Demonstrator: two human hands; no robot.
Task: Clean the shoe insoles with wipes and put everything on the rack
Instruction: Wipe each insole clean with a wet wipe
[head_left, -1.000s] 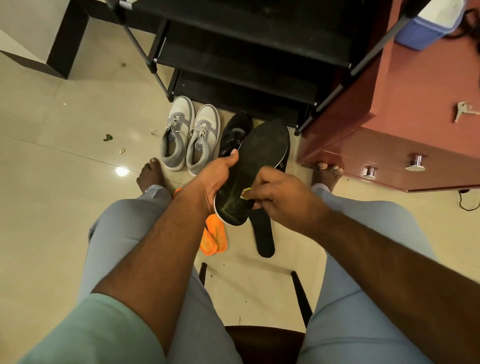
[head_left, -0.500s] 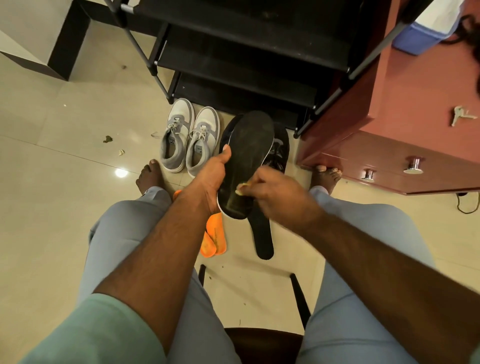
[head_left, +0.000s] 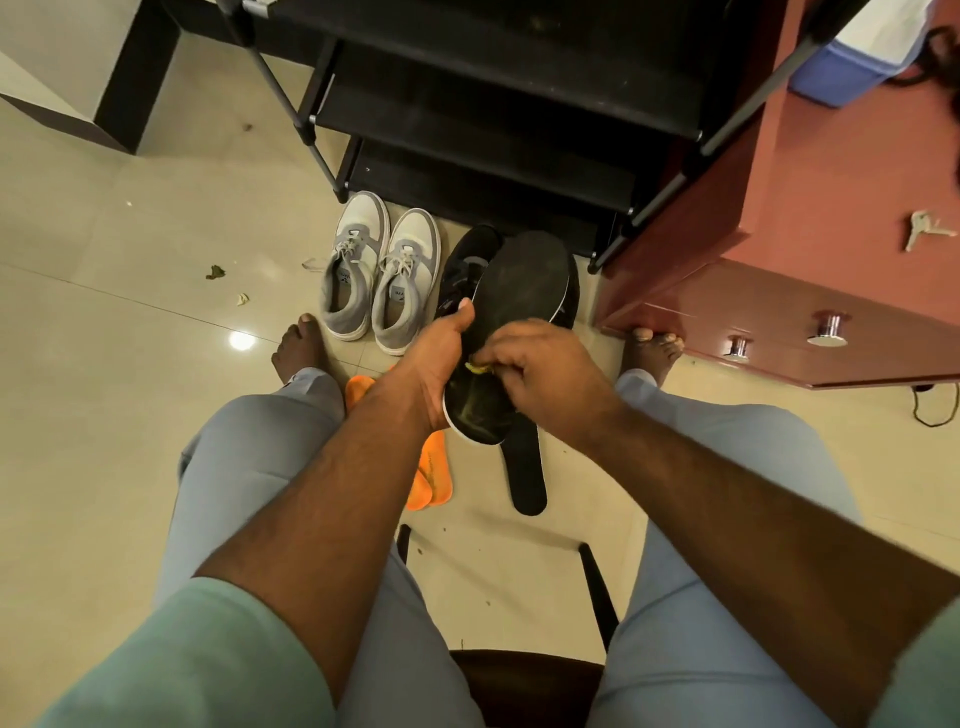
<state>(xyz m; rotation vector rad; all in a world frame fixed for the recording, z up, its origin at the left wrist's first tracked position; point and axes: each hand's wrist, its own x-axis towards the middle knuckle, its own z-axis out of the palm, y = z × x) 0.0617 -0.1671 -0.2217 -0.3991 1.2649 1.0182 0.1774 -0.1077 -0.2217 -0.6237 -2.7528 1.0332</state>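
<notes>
Head view, looking down past the knees: the left hand (head_left: 441, 369) grips a black insole (head_left: 511, 306) by its edge, thumb hooked over the near side, and holds it tilted up off the floor between the two hands. The right hand (head_left: 540, 369) is curled on a small yellowish wipe (head_left: 477, 368), pinching it against the heel end of the insole. A second black insole (head_left: 525, 467) lies flat on the floor just below the right hand, and a pair of orange insoles (head_left: 428, 475) lies below the left wrist. Beyond the hands stand the grey shoes (head_left: 379, 275) and a black shoe (head_left: 465, 265), with the black rack (head_left: 493, 124) behind them. The main risk, as I judge it, is that the wipe is bunched very small, so it may slip from the fingertips or skip over the toe end, which is farthest from the right hand. The insole is soft and held on one side only, so hard rubbing could bend it or twist it out of the left hand. A dropped insole would land on the floor and pick up dirt again.
</notes>
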